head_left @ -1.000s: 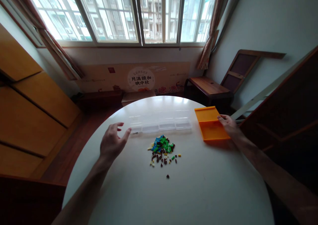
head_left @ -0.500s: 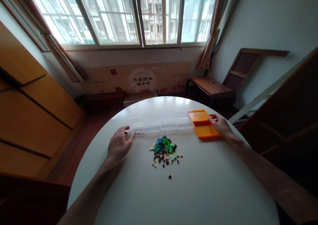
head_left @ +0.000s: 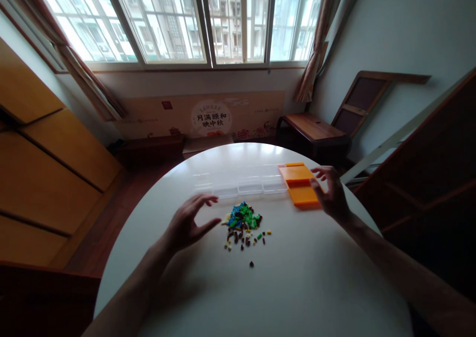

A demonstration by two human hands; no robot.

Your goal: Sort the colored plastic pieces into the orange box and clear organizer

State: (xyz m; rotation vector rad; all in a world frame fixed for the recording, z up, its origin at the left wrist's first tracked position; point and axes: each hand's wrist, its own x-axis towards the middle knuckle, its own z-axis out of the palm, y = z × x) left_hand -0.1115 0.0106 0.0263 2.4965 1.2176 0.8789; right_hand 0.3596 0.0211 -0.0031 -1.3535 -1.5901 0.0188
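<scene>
A heap of small coloured bricks, blue, green, brown and yellow, lies in the middle of the round white table. Behind it stands a clear plastic compartment box. An orange lid lies against the box's right end. My left hand hovers open just left of the heap, fingers spread, holding nothing. My right hand is raised above the right edge of the orange lid, fingers apart, holding nothing.
One stray brown brick lies nearer to me than the heap. Beyond the table are a window, a low wooden bench at the right, and wooden cabinets at the left. Dark furniture stands close on the right.
The orange lid was slid left against the clear box and my right hand lifted off it. My left hand left the box's left end and moved right toward the bricks.
</scene>
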